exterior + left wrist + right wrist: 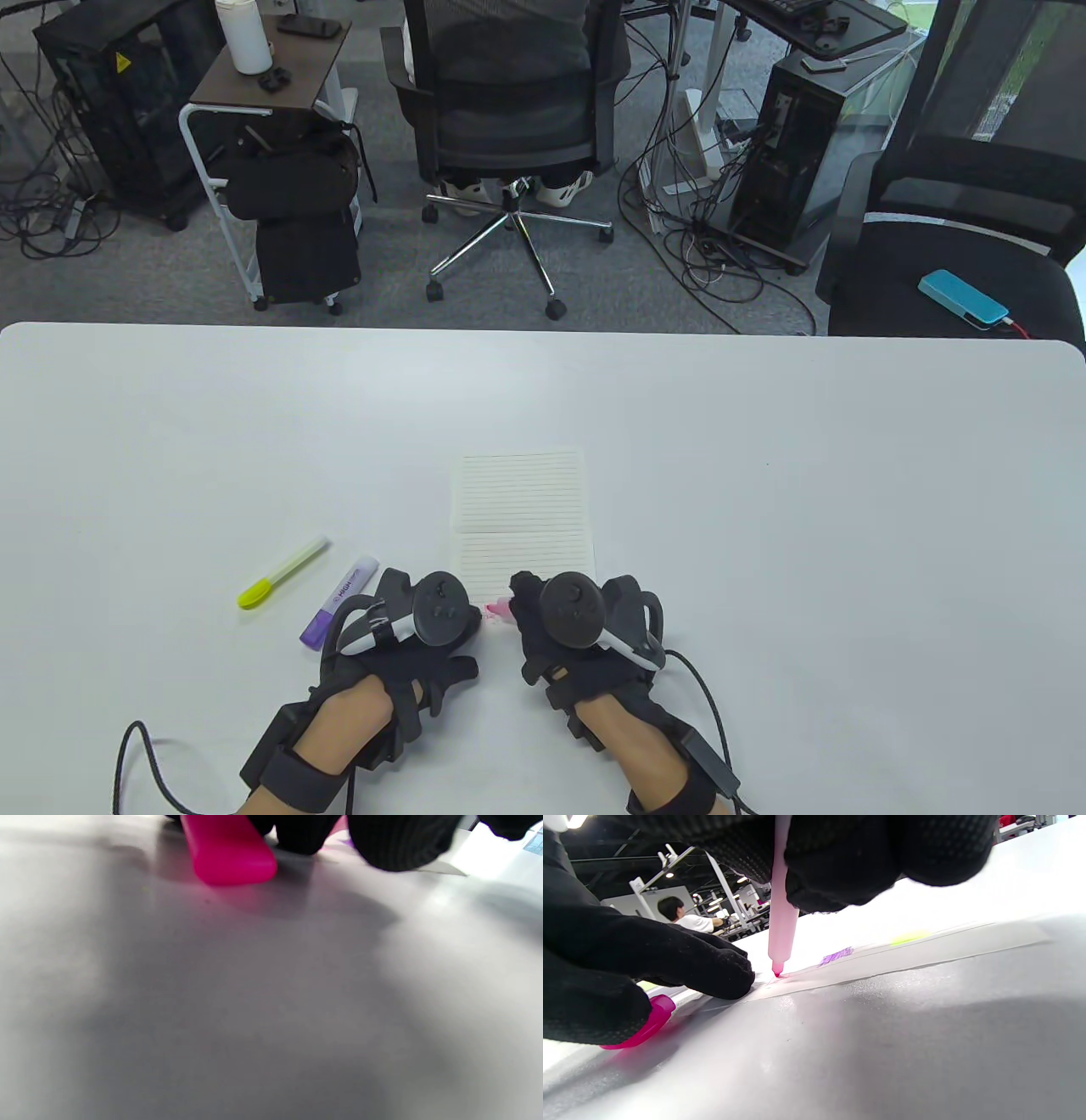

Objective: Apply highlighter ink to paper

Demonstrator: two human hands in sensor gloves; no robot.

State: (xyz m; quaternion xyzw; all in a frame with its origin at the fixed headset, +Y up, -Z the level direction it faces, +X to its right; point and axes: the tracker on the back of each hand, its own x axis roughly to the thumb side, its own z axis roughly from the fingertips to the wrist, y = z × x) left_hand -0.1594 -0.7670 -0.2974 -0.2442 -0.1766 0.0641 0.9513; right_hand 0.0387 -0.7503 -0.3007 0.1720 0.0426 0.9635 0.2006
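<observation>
Table view, three highlighters [282, 572], one paper [524, 518], two hands [407, 632]

Grey carpet floor [127, 280]; occupied mesh office chair [509, 110]; 2 computer towers [789, 161]; white rolling cart [263, 153]; loose cables [704, 255].

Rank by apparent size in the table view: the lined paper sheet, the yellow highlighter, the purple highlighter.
1. Lined white paper sheet, clearly largest.
2 and 3. Yellow-green highlighter and purple highlighter: they look close in length. The purple one is thicker, but the left hand hides part of it, so no firm ranking.
</observation>
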